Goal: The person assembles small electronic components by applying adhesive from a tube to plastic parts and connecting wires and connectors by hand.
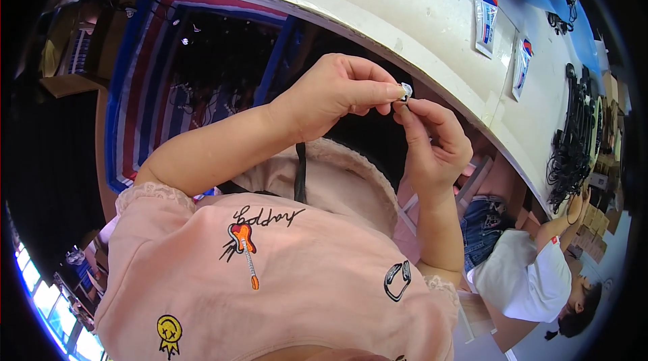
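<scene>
Between my two hands, just off the near edge of the white table, is a small shiny silver-white piece. It is too small for me to tell its kind. My left hand pinches it from the left between thumb and forefinger. From below right, my right hand is closed, its thumb and fingertip meeting at the same piece. Whether the right fingers grip a second dark part there, I cannot make out.
Two white-and-blue tubes lie on the table. Bundles of black cables are heaped at the right. Below the table at left is a striped bag with dark contents. A co-worker in a white shirt sits at right.
</scene>
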### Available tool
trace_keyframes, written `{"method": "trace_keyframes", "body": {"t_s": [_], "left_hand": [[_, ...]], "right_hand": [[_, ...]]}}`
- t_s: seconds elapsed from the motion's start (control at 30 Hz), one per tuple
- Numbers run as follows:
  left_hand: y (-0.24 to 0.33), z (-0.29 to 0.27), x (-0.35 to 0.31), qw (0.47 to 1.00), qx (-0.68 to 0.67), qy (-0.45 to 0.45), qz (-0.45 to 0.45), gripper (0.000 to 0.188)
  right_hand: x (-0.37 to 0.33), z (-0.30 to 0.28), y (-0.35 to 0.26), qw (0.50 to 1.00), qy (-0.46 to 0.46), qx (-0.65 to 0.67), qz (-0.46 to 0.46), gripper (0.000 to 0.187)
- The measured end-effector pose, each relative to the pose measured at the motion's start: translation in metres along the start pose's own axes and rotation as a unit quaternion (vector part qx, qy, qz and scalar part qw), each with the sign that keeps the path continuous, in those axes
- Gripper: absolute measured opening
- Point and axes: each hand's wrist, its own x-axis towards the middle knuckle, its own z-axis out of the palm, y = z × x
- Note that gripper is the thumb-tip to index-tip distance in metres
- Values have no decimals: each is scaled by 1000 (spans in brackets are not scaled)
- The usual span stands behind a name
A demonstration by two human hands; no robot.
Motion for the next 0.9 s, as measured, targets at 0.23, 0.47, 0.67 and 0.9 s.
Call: {"method": "trace_keyframes", "body": {"t_s": [0.23, 0.47, 0.67, 0.9], "left_hand": [[0, -3, 1, 999, 29, -4, -12, 15], [8, -13, 5, 997, 62, -46, -24, 17], [36, -4, -6, 974, 198, -104, 20, 16], [6, -13, -5, 938, 271, -111, 185, 62]], "right_hand": [[3, -9, 3, 996, -60, -35, -57, 14], [14, -10, 1, 993, -87, -55, -58, 12], [28, -15, -15, 982, -153, -99, -44, 15], [15, -12, 2, 985, -108, 115, 71, 8]]}}
